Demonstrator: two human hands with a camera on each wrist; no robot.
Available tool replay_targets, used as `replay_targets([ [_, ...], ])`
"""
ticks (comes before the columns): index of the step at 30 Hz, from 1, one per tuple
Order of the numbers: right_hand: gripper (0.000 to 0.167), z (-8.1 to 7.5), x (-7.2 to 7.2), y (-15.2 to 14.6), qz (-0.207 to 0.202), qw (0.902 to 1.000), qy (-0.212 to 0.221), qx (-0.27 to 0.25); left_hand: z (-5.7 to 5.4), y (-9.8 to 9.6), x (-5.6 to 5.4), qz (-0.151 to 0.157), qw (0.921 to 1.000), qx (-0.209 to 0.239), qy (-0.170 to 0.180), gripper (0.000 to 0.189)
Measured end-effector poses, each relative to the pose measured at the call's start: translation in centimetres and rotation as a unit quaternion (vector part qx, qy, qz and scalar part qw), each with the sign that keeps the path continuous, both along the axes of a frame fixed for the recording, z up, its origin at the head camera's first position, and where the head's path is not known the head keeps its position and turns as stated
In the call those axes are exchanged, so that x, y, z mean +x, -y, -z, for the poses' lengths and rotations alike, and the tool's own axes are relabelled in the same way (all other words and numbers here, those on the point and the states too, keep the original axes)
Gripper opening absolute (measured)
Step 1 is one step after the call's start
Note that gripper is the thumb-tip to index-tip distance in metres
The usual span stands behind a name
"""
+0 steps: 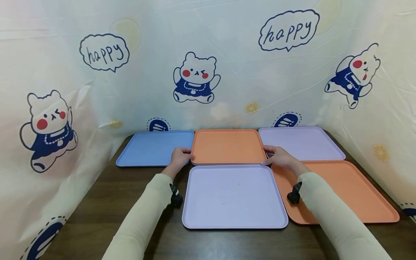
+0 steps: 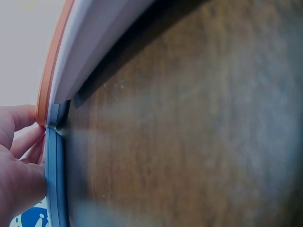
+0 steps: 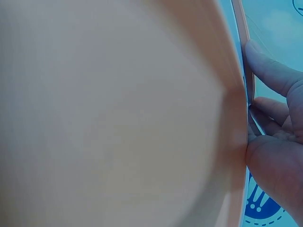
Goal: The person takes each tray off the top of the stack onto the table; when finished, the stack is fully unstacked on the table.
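At the back centre lies a rectangular orange tray [image 1: 229,146], with a hand at each short side. My left hand [image 1: 180,157] holds its left edge near the front corner; in the left wrist view, a fingertip meets the orange rim [image 2: 46,90]. My right hand [image 1: 277,156] holds the opposite edge, thumb towards the front corner. A blue tray [image 1: 156,148] lies under and beside the left hand. Behind the right hand is a lilac tray [image 1: 299,142]. The undersides of the held tray's edges are mostly hidden.
A second lilac tray [image 1: 235,196] lies in front of the held tray. To its right, a larger orange tray [image 1: 351,191] sits beneath the right forearm. The dark wooden table [image 1: 107,216] meets a printed cloth [image 1: 227,29] at the back and sides.
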State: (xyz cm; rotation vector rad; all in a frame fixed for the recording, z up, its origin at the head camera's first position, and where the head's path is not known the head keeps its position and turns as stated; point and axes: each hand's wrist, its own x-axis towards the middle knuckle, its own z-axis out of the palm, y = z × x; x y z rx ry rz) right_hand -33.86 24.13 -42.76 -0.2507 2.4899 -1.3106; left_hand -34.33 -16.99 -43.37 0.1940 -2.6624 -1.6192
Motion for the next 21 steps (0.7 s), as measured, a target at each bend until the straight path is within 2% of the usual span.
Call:
replay_targets([
  [6,0.087,0.1,-0.1,-0.1,0.003,1.0000,0.001,-0.001,0.0,-0.2,-0.2,-0.009,0.9996,0.003,-0.027,0.027],
  [11,0.087,0.0,-0.1,-0.1,0.003,1.0000,-0.005,0.004,-0.6,-0.4,-0.2,-0.029,0.9988,0.021,-0.033,0.029],
  [15,0.086,-0.2,0.0,-0.1,-0.007,0.9999,-0.014,-0.003,-0.9,-0.4,-0.2,-0.037,0.9977,0.048,-0.028,0.029],
  [21,0.085,-0.2,0.4,0.1,-0.016,0.9996,-0.022,-0.004,-0.8,0.0,-0.1,-0.032,0.9940,0.101,-0.027,0.031],
])
